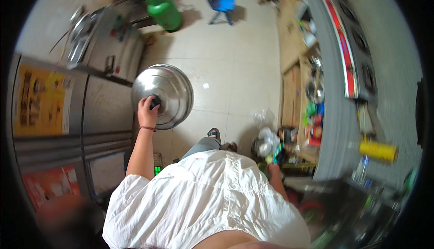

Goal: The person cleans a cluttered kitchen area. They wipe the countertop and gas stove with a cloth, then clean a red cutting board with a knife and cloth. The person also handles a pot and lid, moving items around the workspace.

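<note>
My left hand [148,112] grips the black knob of a large round metal lid [173,96], which is held out at the left over the tiled floor. A second metal rim shows just behind the lid's edge; whether it belongs to a pot beneath, I cannot tell. My right hand [273,170] hangs low at my right side, near a green item [263,169] and a bright blue-green thing [278,152]. Blur and my shirt partly hide this hand, so its hold is unclear.
Metal cabinets [108,104] line the left side. Ahead are a green gas cylinder [164,13] and a blue chair [222,3]. On the right, a grey counter [335,130] bears a gas stove [359,42] and a yellow cylinder-shaped container [378,150]; plastic bags [268,140] lie below.
</note>
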`<control>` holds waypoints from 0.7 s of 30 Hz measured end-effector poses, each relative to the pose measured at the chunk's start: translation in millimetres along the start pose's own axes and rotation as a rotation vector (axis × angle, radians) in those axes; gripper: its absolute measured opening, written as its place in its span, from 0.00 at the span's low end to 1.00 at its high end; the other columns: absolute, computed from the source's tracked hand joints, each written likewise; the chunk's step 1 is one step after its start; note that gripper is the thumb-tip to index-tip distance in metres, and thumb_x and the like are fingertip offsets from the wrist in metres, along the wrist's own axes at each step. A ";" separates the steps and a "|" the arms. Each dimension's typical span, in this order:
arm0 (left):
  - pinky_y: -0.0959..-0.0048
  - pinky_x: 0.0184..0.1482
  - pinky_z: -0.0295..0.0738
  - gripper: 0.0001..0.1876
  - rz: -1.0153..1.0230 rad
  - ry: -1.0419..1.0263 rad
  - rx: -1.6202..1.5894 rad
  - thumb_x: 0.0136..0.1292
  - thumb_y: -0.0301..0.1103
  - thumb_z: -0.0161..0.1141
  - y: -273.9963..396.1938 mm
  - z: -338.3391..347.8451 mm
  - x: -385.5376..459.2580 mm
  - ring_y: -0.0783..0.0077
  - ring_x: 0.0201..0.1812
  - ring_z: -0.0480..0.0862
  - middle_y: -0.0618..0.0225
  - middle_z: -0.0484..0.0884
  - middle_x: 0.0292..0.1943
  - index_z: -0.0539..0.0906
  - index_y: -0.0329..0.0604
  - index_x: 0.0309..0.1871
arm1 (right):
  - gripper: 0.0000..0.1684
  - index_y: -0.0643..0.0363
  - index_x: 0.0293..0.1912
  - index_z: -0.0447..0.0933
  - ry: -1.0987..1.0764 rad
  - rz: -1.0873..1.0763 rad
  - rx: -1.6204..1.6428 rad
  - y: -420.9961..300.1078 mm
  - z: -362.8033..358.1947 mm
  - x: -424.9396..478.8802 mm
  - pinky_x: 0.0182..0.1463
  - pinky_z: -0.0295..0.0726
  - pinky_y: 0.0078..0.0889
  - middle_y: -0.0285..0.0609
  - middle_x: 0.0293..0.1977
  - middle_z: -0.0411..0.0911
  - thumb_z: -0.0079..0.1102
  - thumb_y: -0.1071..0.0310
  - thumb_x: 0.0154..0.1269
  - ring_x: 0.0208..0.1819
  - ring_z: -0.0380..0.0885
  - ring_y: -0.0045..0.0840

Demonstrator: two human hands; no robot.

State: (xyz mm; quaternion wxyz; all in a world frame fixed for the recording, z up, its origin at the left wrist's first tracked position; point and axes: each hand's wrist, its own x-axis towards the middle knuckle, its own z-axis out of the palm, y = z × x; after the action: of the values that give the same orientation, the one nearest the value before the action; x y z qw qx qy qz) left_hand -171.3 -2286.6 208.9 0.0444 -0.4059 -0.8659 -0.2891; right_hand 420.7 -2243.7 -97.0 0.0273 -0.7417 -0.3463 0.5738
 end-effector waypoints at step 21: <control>0.65 0.47 0.70 0.18 -0.472 0.207 0.060 0.47 0.33 0.66 -180.7 6.0 340.2 0.55 0.45 0.75 0.57 0.75 0.42 0.79 0.46 0.45 | 0.09 0.59 0.24 0.71 -0.170 -0.280 -0.561 -506.6 154.5 164.9 0.15 0.67 0.30 0.43 0.16 0.71 0.46 0.67 0.56 0.16 0.72 0.30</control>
State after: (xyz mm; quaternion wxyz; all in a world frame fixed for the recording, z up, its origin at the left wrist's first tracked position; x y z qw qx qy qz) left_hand -528.8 -2144.0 225.9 0.0761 -0.1594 -0.9357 -0.3055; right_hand 58.6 -1824.7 -64.9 -0.1285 -0.6150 -0.5904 0.5066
